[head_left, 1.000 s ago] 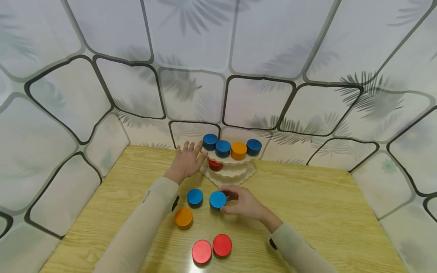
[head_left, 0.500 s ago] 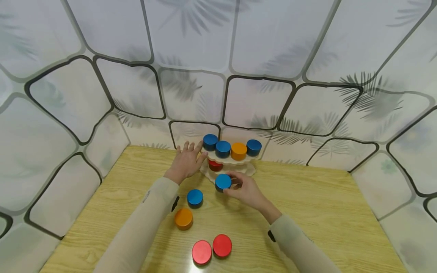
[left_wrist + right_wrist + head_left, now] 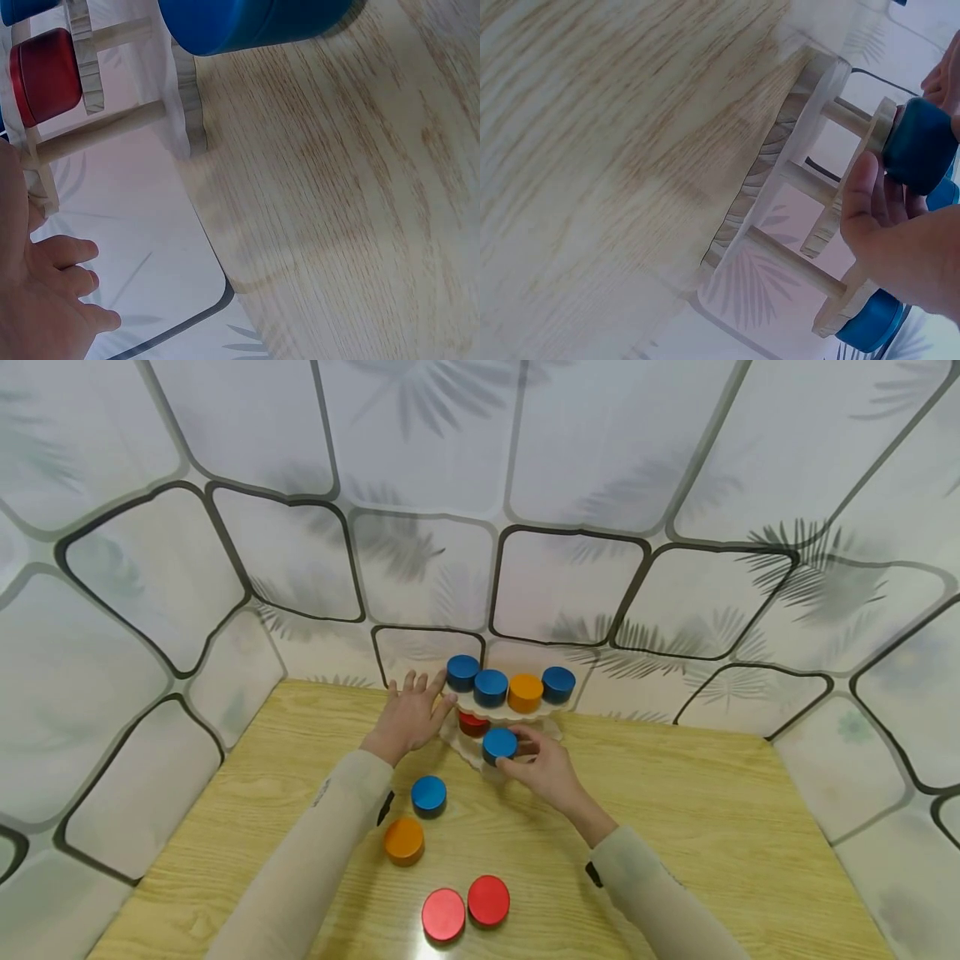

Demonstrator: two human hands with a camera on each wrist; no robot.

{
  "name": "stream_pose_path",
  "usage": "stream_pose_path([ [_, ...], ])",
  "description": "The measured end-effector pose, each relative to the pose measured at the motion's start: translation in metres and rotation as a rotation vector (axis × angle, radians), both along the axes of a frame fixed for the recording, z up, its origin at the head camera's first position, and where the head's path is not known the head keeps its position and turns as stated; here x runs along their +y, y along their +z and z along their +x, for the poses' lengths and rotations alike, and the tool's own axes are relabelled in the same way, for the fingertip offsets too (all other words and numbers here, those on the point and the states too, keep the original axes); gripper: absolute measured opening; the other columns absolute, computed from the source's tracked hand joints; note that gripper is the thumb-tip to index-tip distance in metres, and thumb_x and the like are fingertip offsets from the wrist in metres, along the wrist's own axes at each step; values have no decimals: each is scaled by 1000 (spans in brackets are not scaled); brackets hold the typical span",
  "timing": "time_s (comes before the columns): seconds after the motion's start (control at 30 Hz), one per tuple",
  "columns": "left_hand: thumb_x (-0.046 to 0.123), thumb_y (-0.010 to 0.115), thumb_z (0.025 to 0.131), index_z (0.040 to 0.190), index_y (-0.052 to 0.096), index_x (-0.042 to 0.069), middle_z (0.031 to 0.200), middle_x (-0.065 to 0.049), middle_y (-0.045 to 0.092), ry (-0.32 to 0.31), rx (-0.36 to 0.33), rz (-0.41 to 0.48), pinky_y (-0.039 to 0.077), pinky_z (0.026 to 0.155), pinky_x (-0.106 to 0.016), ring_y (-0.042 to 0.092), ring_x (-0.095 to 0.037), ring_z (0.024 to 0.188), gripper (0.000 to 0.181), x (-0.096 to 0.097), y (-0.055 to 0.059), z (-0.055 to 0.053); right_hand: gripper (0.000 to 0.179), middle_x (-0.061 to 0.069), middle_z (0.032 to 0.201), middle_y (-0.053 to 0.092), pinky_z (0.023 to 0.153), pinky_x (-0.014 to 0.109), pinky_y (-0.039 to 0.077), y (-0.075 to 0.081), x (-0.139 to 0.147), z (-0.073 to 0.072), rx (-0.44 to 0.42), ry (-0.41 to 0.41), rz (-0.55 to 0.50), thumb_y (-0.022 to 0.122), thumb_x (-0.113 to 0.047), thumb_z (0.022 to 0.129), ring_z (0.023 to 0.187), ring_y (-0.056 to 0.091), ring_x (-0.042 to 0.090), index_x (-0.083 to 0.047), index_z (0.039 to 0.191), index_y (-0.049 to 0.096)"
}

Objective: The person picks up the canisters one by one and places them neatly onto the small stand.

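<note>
A scalloped wooden tiered stand stands by the back wall. My right hand pinches a round blue tin by its side, thumb in front and fingers behind. In the right wrist view this blue tin overlaps the middle tier. My left hand is spread at the stand's left side, fingertips right at the top tier's edge. Along the top tier sit three blue tins, one being the middle blue tin, and an orange tin. A red tin sits lower, partly hidden beneath the top tier.
On the wooden table before the stand are a blue tin, an orange tin and two red tins, the left red tin beside the right red tin. A patterned wall closes off the back and sides.
My right hand has carried the blue tin from over the table, away from me and slightly right, to the stand's middle tier. The left hand has stayed in place.
</note>
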State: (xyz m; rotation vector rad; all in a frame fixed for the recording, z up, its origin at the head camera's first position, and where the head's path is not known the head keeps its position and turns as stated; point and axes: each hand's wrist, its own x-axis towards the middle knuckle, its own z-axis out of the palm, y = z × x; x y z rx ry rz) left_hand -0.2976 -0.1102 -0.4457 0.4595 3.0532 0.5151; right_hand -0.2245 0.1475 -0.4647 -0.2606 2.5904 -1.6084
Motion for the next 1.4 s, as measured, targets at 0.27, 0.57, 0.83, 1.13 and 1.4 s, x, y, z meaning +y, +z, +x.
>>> stream_pose_path([
  [0.27, 55, 25, 114, 170, 22, 15, 168, -29, 33, -4, 9, 0, 15, 126, -73, 20, -50, 160, 69, 0, -1, 0, 53, 16, 122, 73, 75, 33, 61, 0, -3, 0, -12, -78, 7, 83, -18, 90, 105, 69, 27, -9, 140, 67],
  [0.57, 55, 25, 114, 170, 22, 15, 169, -28, 31, -4, 0, -1, 14, 127, -73, 19, -50, 160, 69, 1, 0, 0, 56, 16, 122, 73, 78, 35, 62, 0, -4, 0, 3, -95, 30, 84, -18, 90, 105, 70, 28, -6, 142, 66],
  [0.83, 54, 25, 114, 170, 21, 14, 168, -29, 31, -7, -2, 0, 14, 127, -73, 19, -51, 160, 69, 1, 1, 0, 57, 15, 120, 73, 79, 35, 62, -1, -4, 0, 23, -98, 45, 84, -17, 90, 105, 70, 28, -4, 142, 66],
  [1.13, 55, 25, 114, 170, 21, 15, 169, -29, 31, -6, -7, -5, 13, 127, -72, 19, -50, 160, 69, 0, 2, 2, 49, 12, 119, 74, 80, 34, 60, 0, -3, -1, 90, -65, 102, 84, -18, 90, 97, 71, 24, -9, 136, 71],
  [1.4, 55, 25, 114, 170, 21, 16, 169, -28, 31, -1, -13, -2, 13, 127, -72, 18, -49, 161, 69, 1, 2, 2, 52, 14, 110, 74, 78, 33, 61, 2, -4, -1, 106, -86, 122, 83, -22, 91, 92, 72, 23, -4, 138, 70],
])
